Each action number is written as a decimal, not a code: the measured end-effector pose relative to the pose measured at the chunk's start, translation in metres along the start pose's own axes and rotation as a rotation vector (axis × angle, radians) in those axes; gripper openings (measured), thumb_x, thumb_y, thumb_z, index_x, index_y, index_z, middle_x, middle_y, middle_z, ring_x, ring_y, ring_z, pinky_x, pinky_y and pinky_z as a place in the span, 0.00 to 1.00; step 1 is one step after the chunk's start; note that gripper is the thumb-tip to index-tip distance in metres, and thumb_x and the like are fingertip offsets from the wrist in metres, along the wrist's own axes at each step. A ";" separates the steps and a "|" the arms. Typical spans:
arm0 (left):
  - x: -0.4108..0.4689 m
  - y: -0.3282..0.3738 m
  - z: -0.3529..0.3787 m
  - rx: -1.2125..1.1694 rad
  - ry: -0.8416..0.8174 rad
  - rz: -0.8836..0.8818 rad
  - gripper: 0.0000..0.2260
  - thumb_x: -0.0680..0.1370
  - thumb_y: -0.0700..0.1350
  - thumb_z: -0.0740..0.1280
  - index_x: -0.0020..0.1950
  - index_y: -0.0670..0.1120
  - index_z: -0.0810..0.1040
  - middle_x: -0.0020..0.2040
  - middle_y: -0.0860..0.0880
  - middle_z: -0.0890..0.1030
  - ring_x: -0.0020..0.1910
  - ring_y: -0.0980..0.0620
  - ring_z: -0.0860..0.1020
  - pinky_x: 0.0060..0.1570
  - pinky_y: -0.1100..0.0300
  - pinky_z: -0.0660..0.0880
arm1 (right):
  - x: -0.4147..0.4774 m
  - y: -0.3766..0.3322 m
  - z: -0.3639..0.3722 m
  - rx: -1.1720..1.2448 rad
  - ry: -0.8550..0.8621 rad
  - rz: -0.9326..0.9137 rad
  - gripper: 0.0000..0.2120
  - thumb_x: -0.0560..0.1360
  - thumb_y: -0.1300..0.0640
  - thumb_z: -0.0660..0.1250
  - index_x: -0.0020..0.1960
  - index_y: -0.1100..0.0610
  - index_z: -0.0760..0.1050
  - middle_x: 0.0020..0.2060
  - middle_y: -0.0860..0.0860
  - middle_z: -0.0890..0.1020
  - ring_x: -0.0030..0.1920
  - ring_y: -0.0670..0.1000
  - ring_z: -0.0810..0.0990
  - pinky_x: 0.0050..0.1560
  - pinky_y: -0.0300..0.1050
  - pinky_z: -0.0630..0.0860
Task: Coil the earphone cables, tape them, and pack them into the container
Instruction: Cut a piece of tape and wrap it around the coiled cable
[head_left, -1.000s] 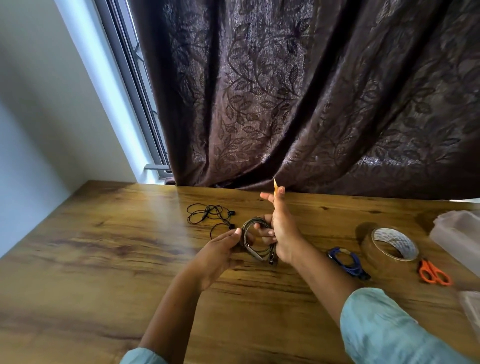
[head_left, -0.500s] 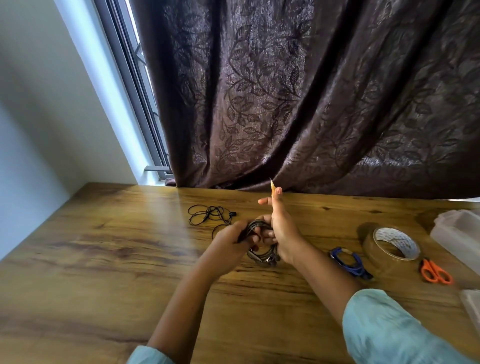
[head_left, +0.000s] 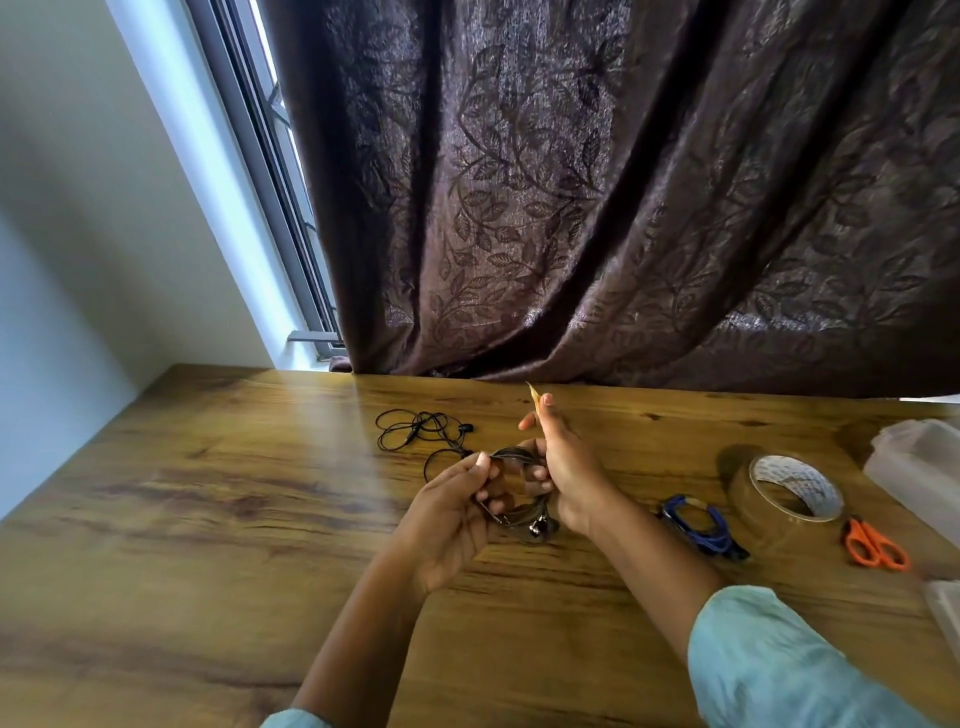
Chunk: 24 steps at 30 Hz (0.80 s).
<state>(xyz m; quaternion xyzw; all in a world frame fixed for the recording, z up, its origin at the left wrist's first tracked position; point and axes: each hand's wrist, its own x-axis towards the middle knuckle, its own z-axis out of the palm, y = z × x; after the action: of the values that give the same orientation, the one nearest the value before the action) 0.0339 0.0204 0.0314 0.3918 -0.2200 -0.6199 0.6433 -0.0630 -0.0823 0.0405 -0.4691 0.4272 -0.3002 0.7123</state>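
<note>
Dark brown curtain (head_left: 571, 208) with a leaf pattern was seen across the back, with a window frame (head_left: 270, 171) and pale wall (head_left: 78, 208) to the left. A wooden table (head_left: 208, 519) was spread below.

A clear plastic container (head_left: 914, 467) was placed at the right edge of the table, partly cut off. No label could be made out on it.

A light blue sleeve (head_left: 779, 660) was seen on the right arm.

A brown tape roll (head_left: 802, 483) was lying near the container. Print was seen on its white inner core, too small to be read.

Left hand (head_left: 447, 519) and right hand (head_left: 566, 478) were held just above the table centre. A grey earphone coil (head_left: 524, 519) was held between them, pinched by thumb and fingers of the left hand. The lower fingers of the right hand were curled through the coil. The right index finger was raised, with a tape strip (head_left: 533, 393) stuck at its tip.

Loose black earphones (head_left: 415, 431) were left uncoiled on the table behind the hands. A blue earphone bundle (head_left: 698, 525) was lying between the right wrist and the tape roll. Orange scissors (head_left: 875, 545) were lying just beside the roll, toward the container. No brand was readable anywhere.
</note>
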 end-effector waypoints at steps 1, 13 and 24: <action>0.003 0.001 0.001 0.026 0.036 0.021 0.09 0.78 0.44 0.60 0.40 0.42 0.73 0.31 0.49 0.73 0.29 0.54 0.73 0.39 0.53 0.72 | -0.001 0.000 0.000 0.012 -0.016 -0.003 0.17 0.80 0.42 0.56 0.46 0.55 0.72 0.37 0.51 0.72 0.22 0.42 0.66 0.19 0.33 0.62; 0.009 0.000 0.020 0.651 0.187 0.233 0.10 0.82 0.44 0.56 0.48 0.41 0.74 0.36 0.51 0.78 0.34 0.57 0.77 0.36 0.65 0.72 | 0.001 -0.011 -0.010 -0.674 -0.041 -0.442 0.03 0.79 0.57 0.63 0.47 0.52 0.74 0.42 0.45 0.79 0.38 0.44 0.78 0.37 0.38 0.73; 0.014 -0.001 -0.003 1.365 0.220 0.410 0.12 0.82 0.48 0.56 0.55 0.46 0.76 0.45 0.49 0.75 0.44 0.53 0.72 0.38 0.69 0.64 | -0.006 -0.036 -0.017 -1.532 -0.280 -0.906 0.08 0.78 0.55 0.62 0.53 0.49 0.78 0.47 0.47 0.81 0.47 0.48 0.79 0.45 0.49 0.79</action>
<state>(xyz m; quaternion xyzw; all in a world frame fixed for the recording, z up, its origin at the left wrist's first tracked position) 0.0371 0.0071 0.0259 0.7175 -0.5611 -0.1681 0.3769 -0.0818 -0.0979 0.0725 -0.9710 0.1936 -0.1253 0.0634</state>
